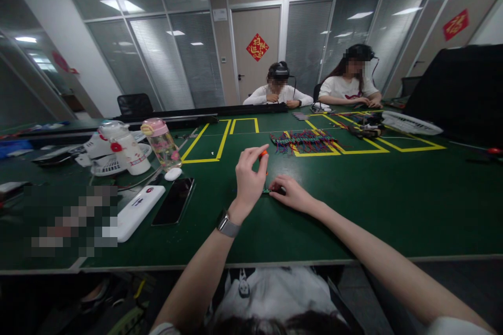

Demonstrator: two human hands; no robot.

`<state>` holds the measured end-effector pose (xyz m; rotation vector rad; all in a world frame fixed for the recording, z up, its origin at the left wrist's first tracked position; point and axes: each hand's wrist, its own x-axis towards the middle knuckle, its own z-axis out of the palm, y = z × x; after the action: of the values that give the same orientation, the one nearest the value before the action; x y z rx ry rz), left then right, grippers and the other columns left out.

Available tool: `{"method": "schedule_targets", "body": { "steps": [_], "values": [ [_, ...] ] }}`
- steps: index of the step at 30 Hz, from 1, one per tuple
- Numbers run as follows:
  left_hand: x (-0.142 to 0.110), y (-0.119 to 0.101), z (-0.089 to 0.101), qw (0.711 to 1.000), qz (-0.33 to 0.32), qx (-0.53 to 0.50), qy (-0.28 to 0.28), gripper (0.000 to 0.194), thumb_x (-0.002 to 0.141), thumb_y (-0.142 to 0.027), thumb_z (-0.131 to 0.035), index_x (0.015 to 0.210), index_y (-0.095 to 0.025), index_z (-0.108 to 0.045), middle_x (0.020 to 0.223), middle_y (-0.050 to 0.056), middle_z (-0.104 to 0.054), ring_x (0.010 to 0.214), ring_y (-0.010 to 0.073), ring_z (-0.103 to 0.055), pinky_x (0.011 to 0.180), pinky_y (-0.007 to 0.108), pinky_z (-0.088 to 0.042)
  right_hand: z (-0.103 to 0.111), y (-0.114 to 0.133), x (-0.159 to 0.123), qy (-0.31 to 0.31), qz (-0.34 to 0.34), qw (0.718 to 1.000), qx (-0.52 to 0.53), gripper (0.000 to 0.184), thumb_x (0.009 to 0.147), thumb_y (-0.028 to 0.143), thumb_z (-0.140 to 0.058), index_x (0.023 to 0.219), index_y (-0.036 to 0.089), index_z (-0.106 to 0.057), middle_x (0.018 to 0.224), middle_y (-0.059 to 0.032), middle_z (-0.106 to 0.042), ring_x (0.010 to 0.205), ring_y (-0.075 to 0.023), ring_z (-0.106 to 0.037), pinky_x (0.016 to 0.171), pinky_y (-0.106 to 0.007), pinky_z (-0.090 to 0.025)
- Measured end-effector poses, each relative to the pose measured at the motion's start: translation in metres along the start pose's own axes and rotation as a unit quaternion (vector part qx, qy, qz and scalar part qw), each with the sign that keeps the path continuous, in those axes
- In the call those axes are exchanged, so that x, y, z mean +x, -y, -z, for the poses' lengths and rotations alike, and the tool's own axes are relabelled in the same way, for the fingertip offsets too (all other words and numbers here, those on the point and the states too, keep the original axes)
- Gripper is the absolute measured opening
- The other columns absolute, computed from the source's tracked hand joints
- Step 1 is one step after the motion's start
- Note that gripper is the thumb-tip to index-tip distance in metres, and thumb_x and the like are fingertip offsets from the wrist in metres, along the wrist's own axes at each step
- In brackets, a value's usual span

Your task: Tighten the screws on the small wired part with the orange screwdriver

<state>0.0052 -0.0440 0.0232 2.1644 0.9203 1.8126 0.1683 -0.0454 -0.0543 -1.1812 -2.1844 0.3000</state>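
My left hand (250,172), a watch on its wrist, is raised just above the table with thumb and fingers closed on a small orange tool (263,153). It looks like an upright screwdriver, but most of it is hidden by the fingers. Below it, a small green circuit board (265,191) lies at table height, partly covered. The fingertips of my right hand (290,192) are curled on the board's right edge, with the forearm resting toward the front edge. Farther back lies a row of green boards with red and blue wires (304,140), apart from both hands.
To the left are a black phone (173,201), a white power bank (141,212), a pink-lidded bottle (162,144) and a white bottle (129,152). Yellow tape outlines (220,149) mark the green table (353,230). Two people sit across; a black screen (463,94) stands right.
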Motion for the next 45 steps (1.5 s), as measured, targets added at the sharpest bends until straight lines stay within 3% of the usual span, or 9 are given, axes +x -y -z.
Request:
{"method": "schedule_targets", "body": {
  "steps": [8, 14, 21, 28, 34, 45],
  "values": [
    [0.0001, 0.0009, 0.0004, 1.0, 0.002, -0.024, 0.004, 0.026, 0.093, -0.017, -0.045, 0.11, -0.02, -0.064, 0.109, 0.007, -0.066, 0.103, 0.017, -0.06, 0.092, 0.033, -0.046, 0.0005, 0.0014, 0.0007, 0.0, 0.0, 1.0, 0.004, 0.004, 0.08, 0.015, -0.062, 0.084, 0.017, -0.062, 0.079, -0.0039, -0.06, 0.076, -0.0176, -0.054, 0.072, -0.03, -0.044],
    [0.0, -0.0014, 0.001, 1.0, 0.005, 0.017, -0.02, 0.018, 0.087, -0.022, -0.057, 0.101, -0.022, -0.069, 0.09, 0.004, -0.059, 0.086, 0.0156, -0.058, 0.08, 0.029, -0.048, 0.0009, 0.0014, 0.0006, -0.001, -0.002, 1.0, 0.003, 0.004, 0.08, 0.016, -0.063, 0.084, 0.017, -0.062, 0.08, -0.0039, -0.06, 0.076, -0.0176, -0.054, 0.073, -0.03, -0.044],
    [0.0004, -0.0006, 0.001, 1.0, 0.008, -0.012, 0.0, 0.027, 0.093, -0.017, -0.044, 0.11, -0.02, -0.065, 0.106, 0.007, -0.064, 0.101, 0.0168, -0.058, 0.091, 0.032, -0.046, 0.0014, 0.0021, 0.0005, -0.001, 0.0, 1.0, 0.001, 0.004, 0.079, 0.015, -0.062, 0.083, 0.017, -0.062, 0.079, -0.0036, -0.06, 0.076, -0.0175, -0.054, 0.072, -0.03, -0.044],
    [0.0004, -0.0011, 0.0009, 1.0, 0.012, 0.011, -0.012, 0.02, 0.09, -0.021, -0.053, 0.104, -0.02, -0.067, 0.094, 0.006, -0.063, 0.089, 0.0168, -0.059, 0.083, 0.031, -0.047, 0.0012, 0.0015, 0.0001, 0.0, -0.004, 1.0, 0.003, 0.004, 0.079, 0.015, -0.062, 0.084, 0.017, -0.062, 0.079, -0.0038, -0.06, 0.076, -0.0173, -0.054, 0.072, -0.03, -0.044],
    [0.0006, -0.001, 0.0004, 1.0, 0.005, -0.013, 0.004, 0.027, 0.094, -0.018, -0.043, 0.111, -0.02, -0.064, 0.104, 0.007, -0.065, 0.099, 0.0173, -0.059, 0.089, 0.032, -0.046, 0.0011, 0.0013, 0.0002, -0.001, -0.001, 1.0, 0.003, 0.004, 0.079, 0.015, -0.062, 0.083, 0.017, -0.062, 0.078, -0.0031, -0.06, 0.076, -0.017, -0.054, 0.072, -0.029, -0.043],
    [0.0003, -0.0013, 0.0007, 1.0, 0.007, 0.007, -0.006, 0.022, 0.091, -0.02, -0.05, 0.106, -0.02, -0.066, 0.098, 0.006, -0.065, 0.093, 0.017, -0.059, 0.085, 0.032, -0.048, 0.0018, 0.0024, 0.0, -0.002, -0.002, 1.0, 0.007, 0.004, 0.08, 0.015, -0.062, 0.083, 0.017, -0.062, 0.079, -0.0032, -0.06, 0.076, -0.0174, -0.054, 0.071, -0.029, -0.044]
  ]
}}
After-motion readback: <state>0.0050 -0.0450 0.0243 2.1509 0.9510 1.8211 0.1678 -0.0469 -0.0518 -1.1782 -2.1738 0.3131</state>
